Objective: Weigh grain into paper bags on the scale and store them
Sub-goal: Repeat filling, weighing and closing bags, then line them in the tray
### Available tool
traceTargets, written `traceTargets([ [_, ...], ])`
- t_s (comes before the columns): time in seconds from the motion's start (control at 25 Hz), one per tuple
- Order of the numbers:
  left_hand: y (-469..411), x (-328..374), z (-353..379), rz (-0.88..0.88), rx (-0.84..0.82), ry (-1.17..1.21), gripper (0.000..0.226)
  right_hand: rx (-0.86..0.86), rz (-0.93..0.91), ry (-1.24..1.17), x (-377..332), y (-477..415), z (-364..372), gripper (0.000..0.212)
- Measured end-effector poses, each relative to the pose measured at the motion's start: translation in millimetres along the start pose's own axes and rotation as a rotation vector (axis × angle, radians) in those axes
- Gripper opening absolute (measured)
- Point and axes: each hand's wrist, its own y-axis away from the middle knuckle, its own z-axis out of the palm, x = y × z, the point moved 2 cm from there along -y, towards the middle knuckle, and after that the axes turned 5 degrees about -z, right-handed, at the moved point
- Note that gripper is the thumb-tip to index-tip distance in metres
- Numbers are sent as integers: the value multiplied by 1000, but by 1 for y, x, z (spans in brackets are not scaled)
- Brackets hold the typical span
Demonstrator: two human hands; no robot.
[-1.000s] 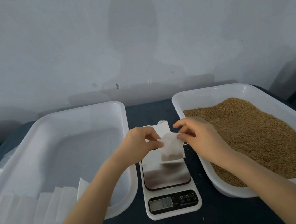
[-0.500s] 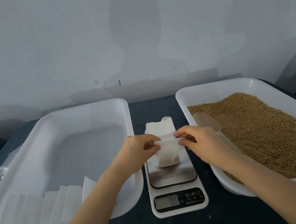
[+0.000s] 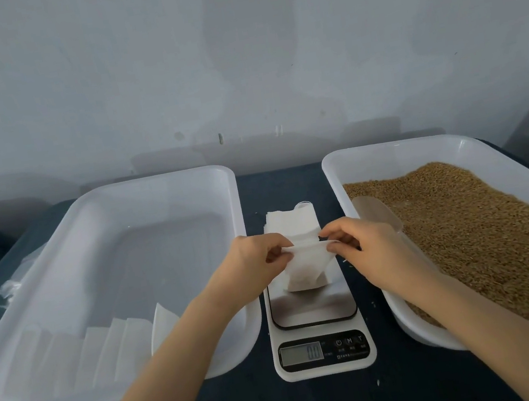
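The paper bag (image 3: pixel 305 268) in my fingers (image 3: pixel 333 233) is plain white; the scale (image 3: pixel 313 312) below them is white, silvery-topped, black-panelled. Right of them the grain (image 3: pixel 486 234) is golden-brown; its tray (image 3: pixel 386 149) white.

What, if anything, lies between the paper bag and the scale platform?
Nothing visible. The left hand and right hand pinch the paper bag directly over the bare scale platform; the spare bags lie behind it.

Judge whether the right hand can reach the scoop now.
Probably yes: the scoop lies on the grain right beside the right hand, with nothing over its bowl. But that hand pinches the bag, so it must let go first.
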Motion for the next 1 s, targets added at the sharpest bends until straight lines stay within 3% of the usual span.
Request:
traceTargets([
  [1.0,1,0,1,17,-6,-17,17,5,-4,32,-4,2,-1,20],
])
